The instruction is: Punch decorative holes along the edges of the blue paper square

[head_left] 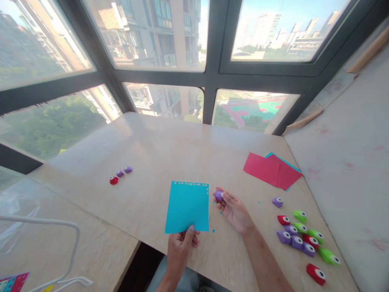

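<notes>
Where the lower side table shows at the far left, a bent white wire frame lies on it, with a corner of multicoloured paper at the bottom edge. On the main table, well apart from the hands, sits a short row of three small punches, one red and two purple.

Near the middle, the left hand is closed on the near edge of the teal sheet, thumb on top. The sheet is square and plain, with a line of small punched holes along its far edge and a few down the top right corner; whether it lies flat or is lifted slightly cannot be told. Tiny teal scraps lie just beside its right edge.

The right hand is palm up just right of the sheet, its fingertips clamped on a purple punch near the sheet's top right corner.

Further right, red sheets lie fanned over a teal one. Nearer the person lies a lone purple punch, then a cluster of punches in red, purple and green, and one red punch set apart.
</notes>
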Tool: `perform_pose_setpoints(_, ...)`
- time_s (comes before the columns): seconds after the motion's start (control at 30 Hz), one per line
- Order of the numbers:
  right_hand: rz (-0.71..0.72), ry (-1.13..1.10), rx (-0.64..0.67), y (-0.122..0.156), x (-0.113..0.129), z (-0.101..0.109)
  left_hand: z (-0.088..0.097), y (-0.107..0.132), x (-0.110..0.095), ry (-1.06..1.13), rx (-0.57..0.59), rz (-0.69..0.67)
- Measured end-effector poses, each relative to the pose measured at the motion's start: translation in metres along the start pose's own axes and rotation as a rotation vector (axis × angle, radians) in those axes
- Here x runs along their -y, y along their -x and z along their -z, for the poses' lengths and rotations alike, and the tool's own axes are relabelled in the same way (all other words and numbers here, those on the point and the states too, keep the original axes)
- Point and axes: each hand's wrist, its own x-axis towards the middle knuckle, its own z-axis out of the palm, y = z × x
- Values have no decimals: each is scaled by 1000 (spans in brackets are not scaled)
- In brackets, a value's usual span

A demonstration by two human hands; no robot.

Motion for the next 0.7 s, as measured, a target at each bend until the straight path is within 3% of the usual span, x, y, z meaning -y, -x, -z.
perform_pose_setpoints(0.4, 9, -18, -28, 11, -7, 5, -1, -5, -11, 55, 52, 67)
perform_pose_setpoints(0.7, -26, -109, 35, 15, -6, 9, -1, -4, -3, 101, 70, 24)
